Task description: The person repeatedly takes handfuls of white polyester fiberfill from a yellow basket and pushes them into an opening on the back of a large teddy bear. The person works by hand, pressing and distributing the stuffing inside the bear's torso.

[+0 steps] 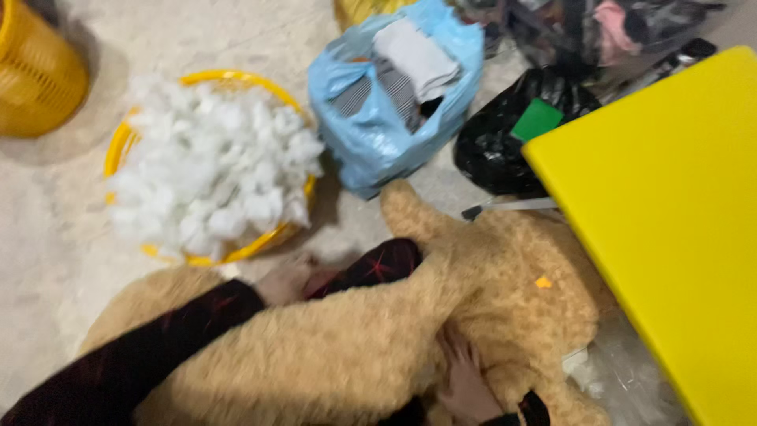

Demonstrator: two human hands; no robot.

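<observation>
A large tan plush toy (371, 339) is spread across the floor (47, 237), and both hands are buried in its fur. The left hand (285, 280) is laid at the toy's upper edge, its dark sleeve running back along the plush; whether its fingers are closed on the fabric cannot be told, since the picture is blurred and the pile hides them. The right hand (467, 383) is pressed flat on the toy's body, its fingers (457, 347) spread and sunk into the fur rather than clamped on anything.

Just beyond the left fingers a yellow basket (118, 146) heaped with white stuffing (213, 170) is seen; farther off, a blue plastic bag (378, 134) of folded cloth. To the outside of the right fingers a yellow board (670, 221) overhangs the plush, with a black bag (505, 150) behind it.

Several slips seem likely. With so loose a hold, the limp toy could slide or fold away. A sweep of the left sleeve could catch the basket rim and scatter the light stuffing. The board's edge, close beside the right hand, could snag the fur or be knocked.
</observation>
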